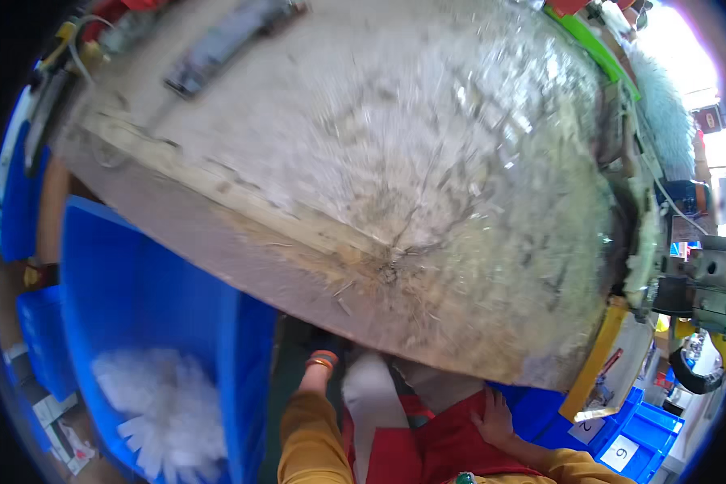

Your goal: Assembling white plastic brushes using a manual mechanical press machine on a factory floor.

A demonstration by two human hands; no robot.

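Note:
My left arm, in a yellow-brown sleeve, reaches down beside my leg to the table's near edge. An orange-red band circles the wrist (318, 373); beyond it, the left hand is lost in dark shadow at the edge, so its fingers and anything in them are hidden. My right hand (494, 417) lies on the red apron (452, 440) over my thigh, fingers stretched out and holding nothing. Above both arms spreads the worn, stained tabletop (323, 137), with thin cracks and bits of debris along its front strip.
A deep blue bin (149, 282) at left holds white fluffy pieces (165, 411). A long greyish object (226, 48) lies at the table's far left. Blue boxes (641, 440) with white labels and a yellow-edged tray (593, 363) stand at right, below a metal machine part (711, 282).

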